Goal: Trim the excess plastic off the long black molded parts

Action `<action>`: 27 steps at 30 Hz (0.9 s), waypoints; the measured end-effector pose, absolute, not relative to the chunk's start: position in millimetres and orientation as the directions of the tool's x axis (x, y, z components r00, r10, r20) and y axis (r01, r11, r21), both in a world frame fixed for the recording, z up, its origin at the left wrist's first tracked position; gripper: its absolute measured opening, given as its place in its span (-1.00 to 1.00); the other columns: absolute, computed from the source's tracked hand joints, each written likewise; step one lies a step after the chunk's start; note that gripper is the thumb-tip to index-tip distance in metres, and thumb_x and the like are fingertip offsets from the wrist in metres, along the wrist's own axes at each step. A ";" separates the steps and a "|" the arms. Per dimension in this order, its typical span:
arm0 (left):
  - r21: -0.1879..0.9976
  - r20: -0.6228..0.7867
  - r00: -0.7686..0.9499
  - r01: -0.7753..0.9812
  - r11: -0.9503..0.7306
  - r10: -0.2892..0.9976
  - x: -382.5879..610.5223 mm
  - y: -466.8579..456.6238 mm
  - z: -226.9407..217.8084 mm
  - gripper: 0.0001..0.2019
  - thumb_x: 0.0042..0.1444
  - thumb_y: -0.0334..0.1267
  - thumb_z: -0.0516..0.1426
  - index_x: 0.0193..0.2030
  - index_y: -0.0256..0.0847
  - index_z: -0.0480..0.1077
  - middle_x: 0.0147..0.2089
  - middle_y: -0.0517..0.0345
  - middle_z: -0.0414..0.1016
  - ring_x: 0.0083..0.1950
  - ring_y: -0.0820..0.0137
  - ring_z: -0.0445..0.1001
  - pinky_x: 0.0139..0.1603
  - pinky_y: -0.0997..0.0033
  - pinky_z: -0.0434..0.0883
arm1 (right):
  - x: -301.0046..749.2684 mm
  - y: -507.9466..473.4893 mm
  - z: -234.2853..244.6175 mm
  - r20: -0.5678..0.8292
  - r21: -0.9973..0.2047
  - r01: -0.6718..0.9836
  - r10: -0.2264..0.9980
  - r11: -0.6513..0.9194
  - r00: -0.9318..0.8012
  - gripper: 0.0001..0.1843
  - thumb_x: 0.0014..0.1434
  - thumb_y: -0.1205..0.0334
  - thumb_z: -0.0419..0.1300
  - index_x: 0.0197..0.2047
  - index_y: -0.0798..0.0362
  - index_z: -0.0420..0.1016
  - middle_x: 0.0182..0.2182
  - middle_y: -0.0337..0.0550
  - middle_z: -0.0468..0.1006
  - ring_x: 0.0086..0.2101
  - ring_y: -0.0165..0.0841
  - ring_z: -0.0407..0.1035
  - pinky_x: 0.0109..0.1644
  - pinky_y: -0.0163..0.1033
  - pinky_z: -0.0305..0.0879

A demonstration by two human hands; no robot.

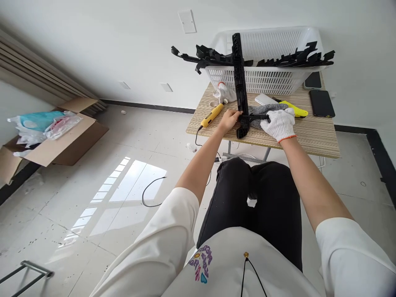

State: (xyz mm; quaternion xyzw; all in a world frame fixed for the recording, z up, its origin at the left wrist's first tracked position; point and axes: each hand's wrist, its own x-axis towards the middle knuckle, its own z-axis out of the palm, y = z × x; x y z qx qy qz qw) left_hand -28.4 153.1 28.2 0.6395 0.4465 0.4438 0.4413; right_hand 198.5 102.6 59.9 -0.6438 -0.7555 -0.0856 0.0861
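Observation:
A long black moulded plastic strip [239,78] stands up from the table edge, its top end in front of the white basket. My bare left hand [230,120] grips its lower part from the left. My right hand [280,124], in a white knit glove with an orange cuff, is closed on a thin black bar [255,117]. This bar reaches left to the strip; whether it is a tool or part of the strip I cannot tell. A grey glove [266,109] lies just behind my right hand. Left of my left hand rests a yellow-handled corded tool [212,115].
The white plastic basket [269,80] at the table's back holds several black strips [297,57] that jut past its sides. Also on the wooden table [315,136] are a white glove [225,93], a yellow object [293,109] and a black phone [321,103]. A cardboard box [68,140] stands left.

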 end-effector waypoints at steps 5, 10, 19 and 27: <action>0.972 0.154 0.154 0.154 -0.178 0.976 -26.2 150.7 33.1 -0.48 0.27 -0.31 0.24 -0.63 -0.17 0.06 -0.54 0.26 -0.02 -0.46 0.46 0.07 -0.34 0.34 0.15 | 196.6 103.6 60.8 0.233 0.034 0.989 0.961 0.142 -0.146 -0.62 0.24 0.05 0.03 -0.28 0.14 0.56 -0.33 0.05 0.61 -0.26 -0.16 0.38 0.04 0.06 -0.05; 0.956 0.193 0.156 0.193 -0.221 0.969 -24.3 151.8 32.9 -0.46 0.31 -0.36 0.18 -0.65 -0.17 0.03 -0.55 0.27 -0.02 -0.47 0.46 0.03 -0.30 0.33 0.15 | 196.7 108.5 57.0 0.240 0.030 0.992 0.962 0.126 -0.130 -0.64 0.26 0.03 0.04 -0.30 0.10 0.54 -0.35 0.02 0.59 -0.24 -0.11 0.40 0.05 0.09 -0.06; 0.965 0.171 0.104 0.183 -0.188 0.980 -20.9 149.4 38.6 -0.51 0.24 -0.35 0.20 -0.70 -0.15 0.17 -0.59 0.29 0.07 -0.42 0.39 0.13 -0.27 0.36 0.16 | 196.5 105.7 57.5 0.291 0.040 0.990 0.946 0.136 -0.142 -0.59 0.24 0.01 0.03 -0.26 0.09 0.60 -0.28 0.07 0.65 -0.21 -0.07 0.42 0.06 0.06 -0.02; 0.950 0.229 0.036 0.210 -0.231 0.973 -18.3 154.4 39.0 -0.52 0.22 -0.33 0.20 -0.69 -0.16 0.15 -0.59 0.29 0.09 -0.43 0.39 0.14 -0.25 0.36 0.15 | 195.0 102.1 62.1 0.302 0.025 0.990 0.944 0.136 -0.137 -0.56 0.28 0.00 -0.01 -0.23 0.08 0.60 -0.23 0.07 0.67 -0.18 -0.10 0.44 0.07 0.03 0.01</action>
